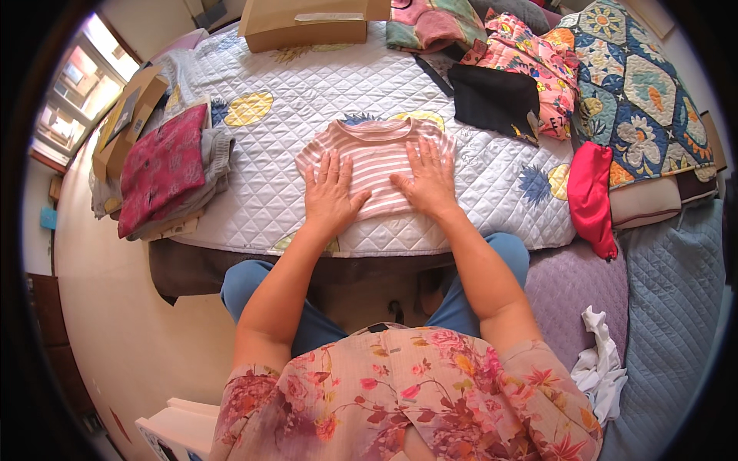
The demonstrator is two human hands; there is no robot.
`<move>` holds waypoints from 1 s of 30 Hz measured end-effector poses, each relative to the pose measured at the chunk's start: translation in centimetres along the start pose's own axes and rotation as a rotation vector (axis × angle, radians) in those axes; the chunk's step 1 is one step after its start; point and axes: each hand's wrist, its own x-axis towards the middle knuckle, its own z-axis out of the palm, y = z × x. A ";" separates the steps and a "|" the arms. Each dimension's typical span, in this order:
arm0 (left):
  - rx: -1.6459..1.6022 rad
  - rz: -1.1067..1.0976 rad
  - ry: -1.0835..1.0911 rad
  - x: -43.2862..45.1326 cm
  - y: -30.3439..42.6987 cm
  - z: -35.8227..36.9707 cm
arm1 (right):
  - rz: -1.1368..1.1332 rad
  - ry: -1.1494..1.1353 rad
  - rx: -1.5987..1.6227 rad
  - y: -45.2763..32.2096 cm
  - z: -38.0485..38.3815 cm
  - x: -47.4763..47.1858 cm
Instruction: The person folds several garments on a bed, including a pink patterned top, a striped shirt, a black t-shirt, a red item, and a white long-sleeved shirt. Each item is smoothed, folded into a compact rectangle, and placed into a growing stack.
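A pink and white striped T-shirt lies spread on the white quilted cover before me, its neckline away from me and its short sleeves out to the sides. My left hand rests flat on the left part of the shirt, fingers apart. Flat on its right part lies my right hand, thumb turned inward. Neither hand grips the fabric. The shirt's lower edge shows between my wrists, and parts of both sides are hidden under my palms.
At the left, a folded magenta garment tops a clothes pile beside a cardboard box. Another cardboard box stands at the back. To the right are a black folded cloth, a pink patterned garment, a red cloth and a white cloth.
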 end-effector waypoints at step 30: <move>0.081 -0.036 -0.085 2.3 0.3 -2.5 | -0.284 0.295 0.100 -0.5 -1.1 1.4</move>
